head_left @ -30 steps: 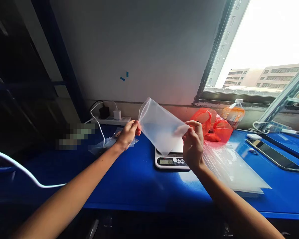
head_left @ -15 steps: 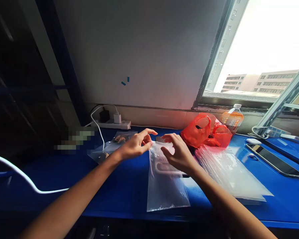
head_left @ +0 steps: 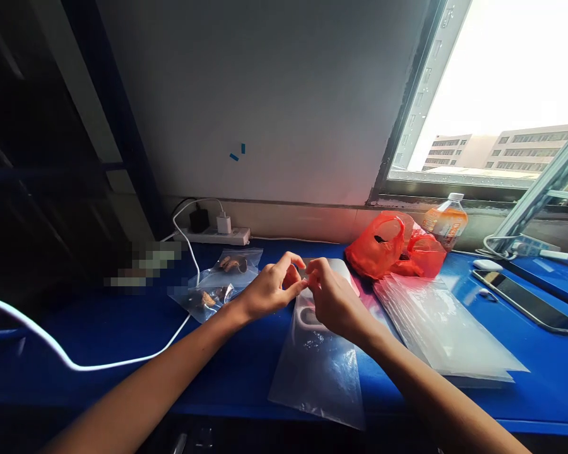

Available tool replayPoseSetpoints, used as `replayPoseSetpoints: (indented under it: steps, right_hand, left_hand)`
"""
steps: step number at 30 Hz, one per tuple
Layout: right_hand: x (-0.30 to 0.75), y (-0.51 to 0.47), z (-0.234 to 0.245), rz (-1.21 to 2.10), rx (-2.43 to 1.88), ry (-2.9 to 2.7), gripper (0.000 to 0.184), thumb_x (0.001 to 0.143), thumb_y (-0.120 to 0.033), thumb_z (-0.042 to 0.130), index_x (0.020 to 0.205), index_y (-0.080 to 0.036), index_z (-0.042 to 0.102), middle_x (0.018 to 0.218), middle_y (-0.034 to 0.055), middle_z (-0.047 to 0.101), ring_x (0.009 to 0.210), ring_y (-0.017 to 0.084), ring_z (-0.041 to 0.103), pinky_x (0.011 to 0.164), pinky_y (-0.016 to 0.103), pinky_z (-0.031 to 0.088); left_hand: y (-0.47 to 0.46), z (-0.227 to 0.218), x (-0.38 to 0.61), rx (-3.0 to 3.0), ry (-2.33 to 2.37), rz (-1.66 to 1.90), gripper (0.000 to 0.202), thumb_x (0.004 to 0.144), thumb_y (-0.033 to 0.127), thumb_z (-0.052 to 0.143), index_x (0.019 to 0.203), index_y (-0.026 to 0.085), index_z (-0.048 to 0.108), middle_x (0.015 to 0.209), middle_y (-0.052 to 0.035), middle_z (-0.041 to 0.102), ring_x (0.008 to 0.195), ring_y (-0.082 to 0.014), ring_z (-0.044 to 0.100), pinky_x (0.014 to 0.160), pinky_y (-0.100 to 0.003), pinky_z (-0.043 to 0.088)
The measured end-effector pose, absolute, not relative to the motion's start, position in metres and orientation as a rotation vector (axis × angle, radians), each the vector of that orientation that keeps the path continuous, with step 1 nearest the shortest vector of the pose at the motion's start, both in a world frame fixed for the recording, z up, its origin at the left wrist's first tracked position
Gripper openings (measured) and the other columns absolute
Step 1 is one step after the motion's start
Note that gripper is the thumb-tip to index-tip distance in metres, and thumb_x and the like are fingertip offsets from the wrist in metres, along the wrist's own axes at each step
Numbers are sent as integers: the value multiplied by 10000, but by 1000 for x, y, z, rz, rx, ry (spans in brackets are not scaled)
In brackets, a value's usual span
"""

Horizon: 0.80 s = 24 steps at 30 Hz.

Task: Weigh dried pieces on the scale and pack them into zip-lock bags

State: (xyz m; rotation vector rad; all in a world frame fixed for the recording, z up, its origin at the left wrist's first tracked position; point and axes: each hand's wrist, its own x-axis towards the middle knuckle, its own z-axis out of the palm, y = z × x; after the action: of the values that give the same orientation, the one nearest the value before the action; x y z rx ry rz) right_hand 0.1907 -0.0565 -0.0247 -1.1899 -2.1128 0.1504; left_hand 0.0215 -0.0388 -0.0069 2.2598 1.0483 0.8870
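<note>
A clear plastic bag slants down from my fingers toward the front edge of the blue desk. My left hand is closed in a pinch at its upper end. Right beside it, my right hand pinches the same end, and the fingertips of both hands nearly meet. Through the film and behind my hands shows a pale object with a rounded outline; its kind is unclear. Left of my left hand lie clear bags with brown pieces inside, one bag farther back and another bag nearer.
A stack of clear bags lies right of my hands, with a red plastic bag and an orange drink bottle behind. Farther right is a phone. A white cable crosses the desk from a power strip.
My hands have come together, the right one closing into a pinch. The clear bag's lower edge has shifted toward me and spread wider.
</note>
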Motion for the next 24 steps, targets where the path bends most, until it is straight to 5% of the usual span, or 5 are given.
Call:
replayPoseSetpoints:
  steps: [3, 8, 20, 24]
  right_hand:
    - [190, -57, -25, 159, -1170, -2076, 197, 810, -73, 396, 952, -209, 375, 823, 48, 607, 654, 160, 533, 561, 249, 340]
    - [187, -59, -23, 167, -1127, -2038, 173, 806, -97, 426, 934, -202, 372, 843, 67, 616, 719, 177, 569, 639, 284, 403]
    - [188, -58, -24, 191, -1183, -2075, 249, 738, -57, 460, 920, -201, 373, 882, 87, 621, 807, 209, 585, 717, 341, 422]
    - [194, -59, -21, 325, -1086, -2123, 176, 819, -128, 447, 958, -208, 375, 889, 66, 608, 797, 181, 579, 724, 334, 441]
  left_hand:
    - [-40, -7, 23, 2370, 1105, 861, 191, 887, 344, 506, 834, 175, 577, 707, 1, 628, 634, -137, 567, 572, -241, 394]
    - [-40, -9, 24, 2527, 1121, 823, 188, 921, 270, 442, 817, 181, 571, 808, -25, 646, 748, -164, 601, 691, -274, 428]
    - [-44, -13, 26, 2854, 1098, 847, 244, 925, 232, 388, 732, 174, 525, 670, -24, 581, 620, -154, 550, 595, -267, 395]
    - [-39, -11, 20, 3015, 903, 826, 191, 860, 192, 448, 684, 174, 520, 640, -19, 565, 575, -137, 516, 571, -253, 379]
